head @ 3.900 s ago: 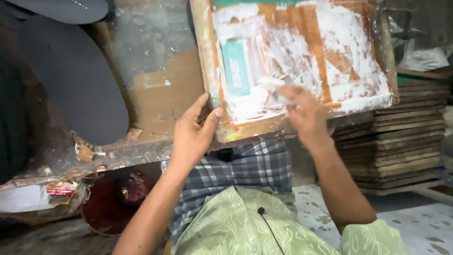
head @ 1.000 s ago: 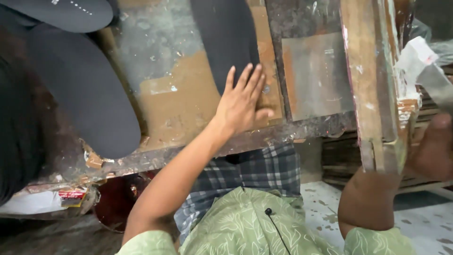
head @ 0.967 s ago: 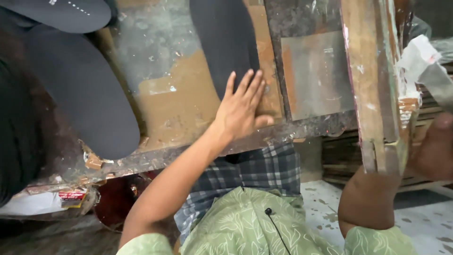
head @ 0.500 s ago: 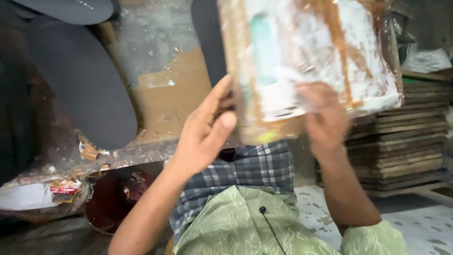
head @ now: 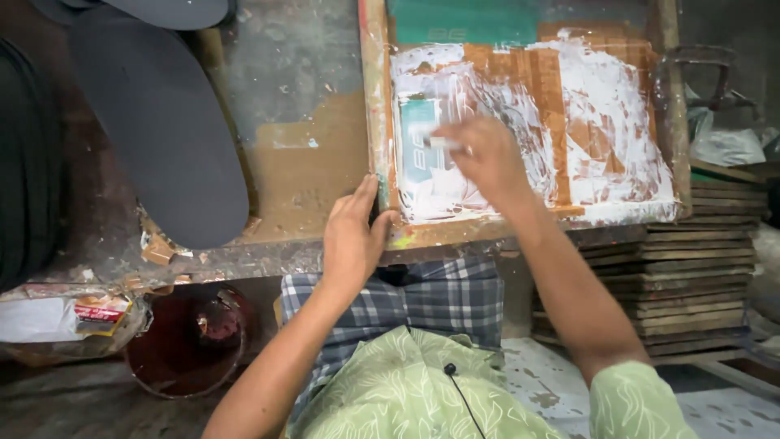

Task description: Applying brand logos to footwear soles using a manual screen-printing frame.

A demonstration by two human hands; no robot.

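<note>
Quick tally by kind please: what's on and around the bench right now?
Wooden printing frame: 1
Dark sole-shaped sheets: 2 in plain view
Stack of wooden frames: 1
Dark red bucket: 1
Hands, left hand and right hand: 2
Total: 7

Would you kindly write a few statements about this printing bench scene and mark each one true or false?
1. The left hand rests on the near left corner of the wooden printing frame. True.
2. The right hand is inside the frame, over the screen smeared with white ink. True.
3. The frame is tilted up on edge, away from the bench. False: it lies flat on the workbench.
4. A dark sole-shaped foam sheet lies on the bench to the left of the frame. True.
5. The stack of wooden boards is to the left of the person. False: it is on the right, below bench level.
6. The dark red bucket stands on top of the bench. False: it sits lower, under the bench edge.
</note>
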